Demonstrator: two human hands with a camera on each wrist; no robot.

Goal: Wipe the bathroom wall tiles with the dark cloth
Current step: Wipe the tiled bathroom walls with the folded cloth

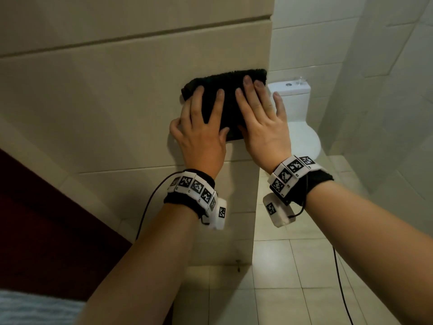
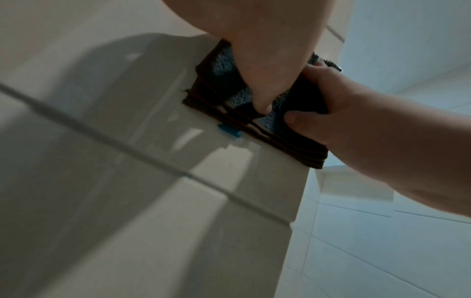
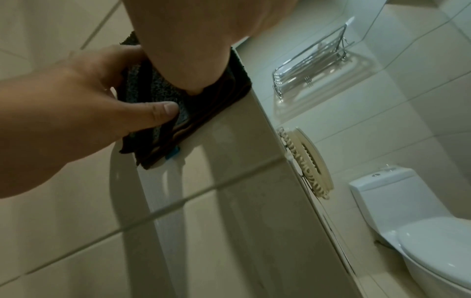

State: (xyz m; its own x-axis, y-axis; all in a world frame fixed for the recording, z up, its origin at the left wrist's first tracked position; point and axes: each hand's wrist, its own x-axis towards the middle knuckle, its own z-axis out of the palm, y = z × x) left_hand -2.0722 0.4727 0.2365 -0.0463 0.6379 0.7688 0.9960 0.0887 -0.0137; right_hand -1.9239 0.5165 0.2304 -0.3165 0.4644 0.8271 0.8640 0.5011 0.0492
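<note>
Pressing the folded dark cloth flat against the wall tiles, both hands side by side, fingers spread straight; its long edge runs sideways, beside the wall's corner

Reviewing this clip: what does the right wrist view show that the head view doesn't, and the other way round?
Only the right wrist view shows a chrome wire rack and a round ribbed fitting on the side wall past the corner, plus a small blue tag at the cloth's lower edge. Only the head view shows the backs of both hands, the marker wristbands and the dark red surface at lower left. Both show the left hand and right hand pressing the folded dark cloth on the wall tiles, and the white toilet.
</note>
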